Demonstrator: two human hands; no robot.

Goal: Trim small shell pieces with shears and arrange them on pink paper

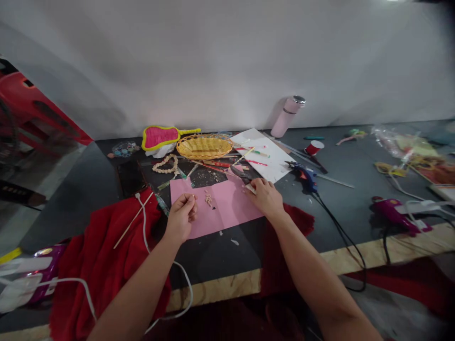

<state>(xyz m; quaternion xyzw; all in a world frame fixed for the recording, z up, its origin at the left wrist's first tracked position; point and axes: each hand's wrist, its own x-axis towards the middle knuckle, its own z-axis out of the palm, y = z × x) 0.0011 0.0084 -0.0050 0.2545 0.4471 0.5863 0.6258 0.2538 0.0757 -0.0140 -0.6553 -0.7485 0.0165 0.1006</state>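
A creased sheet of pink paper (231, 208) lies in front of me, with a small heap of pale beads or bits (208, 200) on its left half. At the sheet's left edge, my left hand (181, 217) is closed in a pinch; whatever is between thumb and forefinger is too small to name. My right hand (266, 195) rests over the right edge, fingers curled around a dark-headed hand tool (241, 175) with a pale handle part showing. Its exact kind is partly hidden by the fingers. A heart-shaped string of beads (166, 164) lies behind the sheet.
Behind are a yellow woven basket (204, 148), white paper (252, 142) with coloured sticks, and a pink bottle (287, 116). A blue glue gun (305, 177) with its cord lies right. Red cloth (106, 246), a white cable and a phone (131, 177) are left.
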